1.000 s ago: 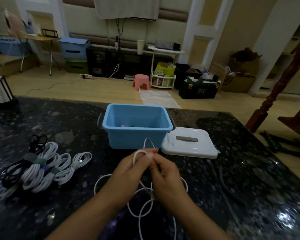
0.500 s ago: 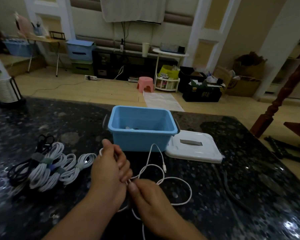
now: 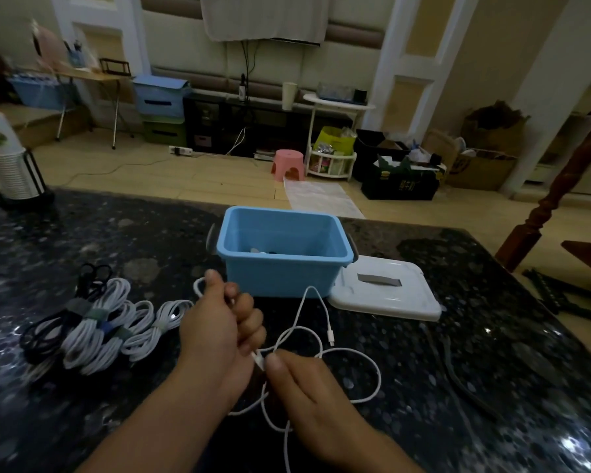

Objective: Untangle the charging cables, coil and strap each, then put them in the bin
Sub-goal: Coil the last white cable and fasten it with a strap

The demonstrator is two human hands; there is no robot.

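Note:
A loose white charging cable [image 3: 352, 351] lies in loops on the dark stone table in front of me. My left hand [image 3: 219, 322] grips a small loop of this cable, fingers curled round it. My right hand [image 3: 307, 387] pinches the cable near a plug just below the left hand. The free end with its connector [image 3: 330, 336] hangs toward the blue bin [image 3: 284, 278], which stands open behind my hands with a few items inside. Several coiled and strapped cables [image 3: 96, 322], white and black, lie at the left.
The bin's white lid [image 3: 389, 295] lies flat to the right of the bin. A dark strap or cable [image 3: 458, 377] lies on the table at the right. A stack of paper cups in a black holder [image 3: 4, 165] stands at the far left corner.
My hands dropped from in front of the bin toward me and apart. The left hand now holds a loop up while the right pinches the cable lower down. The camera moved closer.

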